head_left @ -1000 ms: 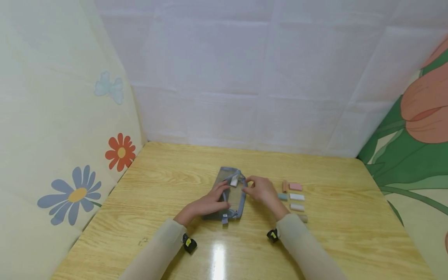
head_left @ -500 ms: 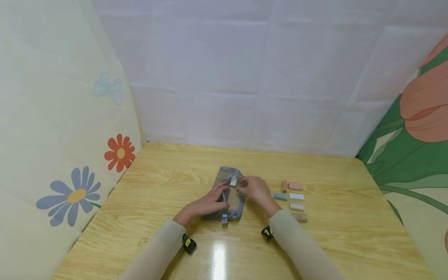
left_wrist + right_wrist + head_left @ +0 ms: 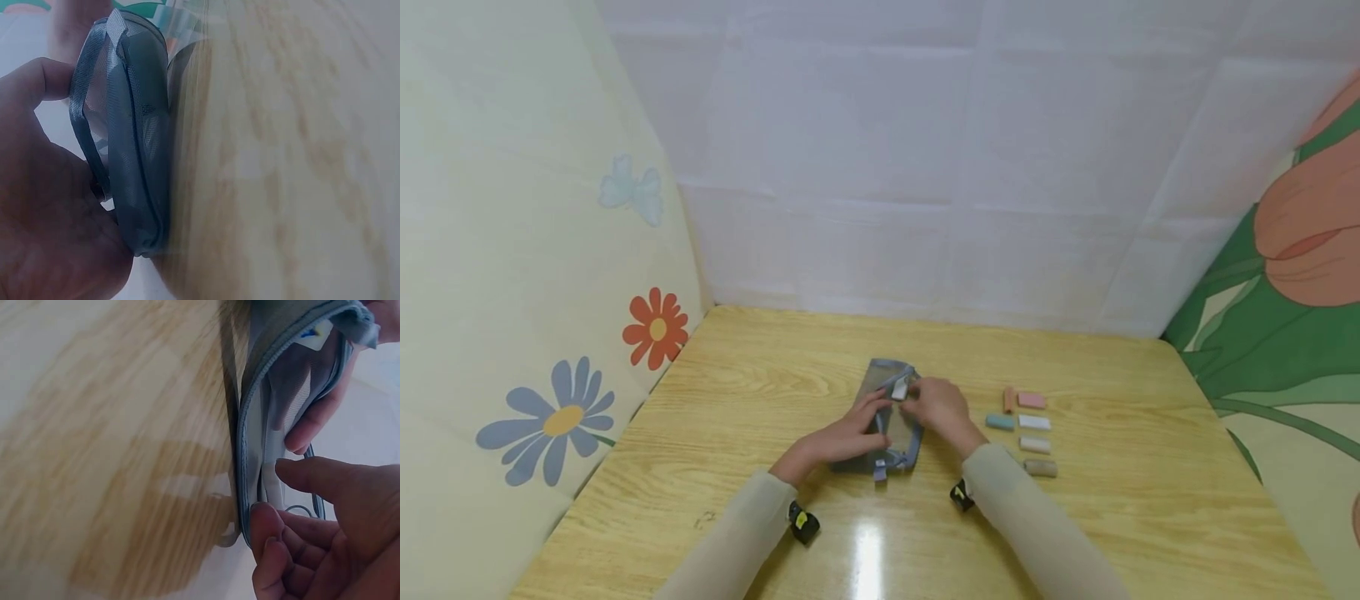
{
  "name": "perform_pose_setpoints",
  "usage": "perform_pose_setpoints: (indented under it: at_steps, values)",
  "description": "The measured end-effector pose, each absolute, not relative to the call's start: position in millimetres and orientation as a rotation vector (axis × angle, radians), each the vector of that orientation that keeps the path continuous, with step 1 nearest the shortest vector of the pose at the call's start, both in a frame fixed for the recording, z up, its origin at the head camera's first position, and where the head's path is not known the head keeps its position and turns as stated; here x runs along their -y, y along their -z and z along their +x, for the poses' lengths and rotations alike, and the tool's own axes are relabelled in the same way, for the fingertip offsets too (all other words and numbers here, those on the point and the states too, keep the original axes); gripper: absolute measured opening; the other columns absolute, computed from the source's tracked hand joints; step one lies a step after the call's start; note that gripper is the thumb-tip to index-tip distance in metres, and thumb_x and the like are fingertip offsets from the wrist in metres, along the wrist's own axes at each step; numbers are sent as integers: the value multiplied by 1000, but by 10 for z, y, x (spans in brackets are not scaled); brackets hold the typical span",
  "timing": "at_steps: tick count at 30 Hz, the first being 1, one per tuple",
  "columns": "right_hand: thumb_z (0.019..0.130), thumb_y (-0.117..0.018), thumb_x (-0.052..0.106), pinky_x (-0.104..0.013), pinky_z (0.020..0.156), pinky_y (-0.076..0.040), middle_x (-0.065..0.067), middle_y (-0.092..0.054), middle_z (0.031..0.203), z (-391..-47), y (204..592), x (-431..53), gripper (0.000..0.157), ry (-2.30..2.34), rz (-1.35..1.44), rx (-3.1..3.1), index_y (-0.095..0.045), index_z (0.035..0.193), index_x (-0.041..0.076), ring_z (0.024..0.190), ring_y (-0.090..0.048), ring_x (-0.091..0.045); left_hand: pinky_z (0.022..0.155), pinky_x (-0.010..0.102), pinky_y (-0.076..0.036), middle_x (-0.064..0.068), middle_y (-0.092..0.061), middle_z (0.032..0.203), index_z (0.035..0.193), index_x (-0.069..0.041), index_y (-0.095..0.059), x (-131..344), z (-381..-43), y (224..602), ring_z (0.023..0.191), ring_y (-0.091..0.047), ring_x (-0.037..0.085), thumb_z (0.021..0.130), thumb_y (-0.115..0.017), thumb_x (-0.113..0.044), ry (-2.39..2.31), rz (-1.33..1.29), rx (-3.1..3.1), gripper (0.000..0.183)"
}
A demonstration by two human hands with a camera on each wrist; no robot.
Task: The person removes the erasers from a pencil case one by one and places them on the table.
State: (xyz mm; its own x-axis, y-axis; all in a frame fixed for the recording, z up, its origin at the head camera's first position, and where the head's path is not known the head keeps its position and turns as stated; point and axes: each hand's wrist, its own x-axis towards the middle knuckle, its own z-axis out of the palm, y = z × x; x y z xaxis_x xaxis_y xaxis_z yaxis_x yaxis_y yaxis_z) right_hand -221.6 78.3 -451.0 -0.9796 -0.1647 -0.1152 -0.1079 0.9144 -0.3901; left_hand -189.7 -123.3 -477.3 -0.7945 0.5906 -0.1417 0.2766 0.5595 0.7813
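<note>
A blue-grey mesh zip pouch (image 3: pixel 865 417) lies on the table with its mouth open towards the right. My left hand (image 3: pixel 848 432) holds the pouch's upper edge, and a fingertip reaches inside the opening in the right wrist view. In the left wrist view the mesh pouch (image 3: pixel 134 131) stands beside that hand's fingers (image 3: pixel 47 81). My right hand (image 3: pixel 942 408) is at the mouth, thumb and forefinger pinching a small white block (image 3: pixel 272 484) just inside. From the head view the white block (image 3: pixel 900 388) shows at the far end of the opening, beside the fingertips.
To the right of my right hand lie several small blocks: an orange one (image 3: pixel 1009 400), a pink one (image 3: pixel 1032 400), a teal one (image 3: pixel 999 422), a white one (image 3: pixel 1034 422), an off-white one (image 3: pixel 1035 445) and a brown one (image 3: pixel 1041 468). Cloth walls stand around the table (image 3: pixel 760 350).
My right hand has moved left, from the pouch's right rim further into its mouth, uncovering the teal and brown blocks. The left hand and pouch have stayed nearly still.
</note>
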Motion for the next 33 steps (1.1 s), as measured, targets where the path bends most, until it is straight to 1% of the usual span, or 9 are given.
perform_pose_setpoints:
  at_steps: [3,6,8,14,19,24,28,33]
  values:
    - [87,-75,39,-32,59,-48,-5,-74,103,-2228,4496,-745,32,560,-183,-2942,-77,111,18,76,-61,-21,118,57,-29,14,-7,169,156,-5,-31,1240,-1900,4767,153,-14,37,91,-57,-35,-1105,711,-2406,77]
    - [86,-76,40,-31,56,-45,-2,-70,90,-2260,4501,-715,26,549,-143,-2945,-76,101,18,70,-57,-19,118,57,-28,13,-7,169,156,-5,-31,1249,-1899,4766,154,-13,37,91,-57,-36,-1098,715,-2401,77]
    - [86,-76,42,-31,55,-45,-2,-68,87,-2286,4506,-697,26,533,-113,-2939,-75,96,18,69,-57,-19,118,57,-27,13,-7,169,157,-5,-30,1254,-1900,4767,154,-13,37,91,-57,-36,-1098,722,-2397,78]
    - [85,-76,49,-32,53,-48,-4,-67,84,-2347,4523,-637,36,492,-52,-2927,-70,85,13,67,-57,-20,119,57,-27,13,-7,169,157,-7,-31,1260,-1904,4775,154,-11,37,92,-57,-35,-1090,750,-2399,76]
    - [84,-75,54,-34,54,-50,-7,-68,87,-2390,4527,-602,45,462,-13,-2926,-68,85,9,69,-58,-21,119,56,-26,14,-7,169,155,-4,-32,1262,-1907,4767,154,-11,37,91,-57,-35,-1080,754,-2401,75]
    - [85,-71,62,-32,52,-49,-6,-64,82,-2432,4508,-579,54,432,0,-2914,-65,82,9,67,-57,-20,120,56,-25,15,-6,169,155,-3,-32,1260,-1908,4750,154,-10,37,91,-57,-35,-1080,756,-2393,76]
    - [86,-70,62,-30,51,-48,-6,-62,79,-2462,4501,-577,54,423,-9,-2912,-63,77,9,65,-56,-20,120,55,-25,15,-6,169,155,-2,-32,1262,-1926,4763,154,-11,36,91,-57,-34,-1085,769,-2395,75]
    - [86,-72,58,-31,51,-48,-6,-62,79,-2483,4499,-581,51,426,2,-2891,-63,78,9,65,-57,-20,120,54,-26,16,-8,168,155,-1,-31,1258,-1933,4734,154,-12,37,91,-56,-34,-1072,777,-2395,77]
